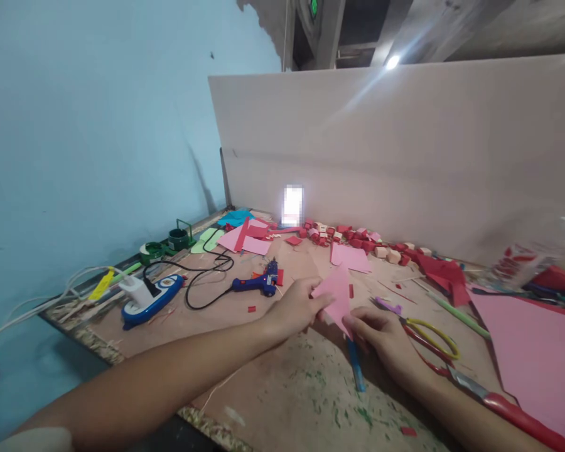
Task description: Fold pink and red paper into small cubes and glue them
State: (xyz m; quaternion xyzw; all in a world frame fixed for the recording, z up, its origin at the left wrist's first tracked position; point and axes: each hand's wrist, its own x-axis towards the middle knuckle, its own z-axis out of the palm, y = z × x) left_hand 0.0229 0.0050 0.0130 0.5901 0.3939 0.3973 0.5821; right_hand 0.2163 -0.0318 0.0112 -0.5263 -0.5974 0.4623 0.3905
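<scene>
Both hands hold one piece of pink paper [335,292] above the table. My left hand [306,302] pinches its left side, with the thumb on the front. At the lower right corner my right hand [374,329] grips the sheet between thumb and fingers. A blue stick-like tool [355,367] lies on the table just below the paper; its upper end is hidden. Close to my right hand are scissors with yellow handles [435,336] and a purple-handled tool [390,306]. Left of my left hand rests a blue glue gun [258,284].
A blue and white power strip [154,300] with a plugged-in charger and cables sits at the left edge. Small red and pink paper boxes [358,238] line the board at the back. Large pink sheets [537,351] and red-handled pliers or cutters [503,402] lie at right.
</scene>
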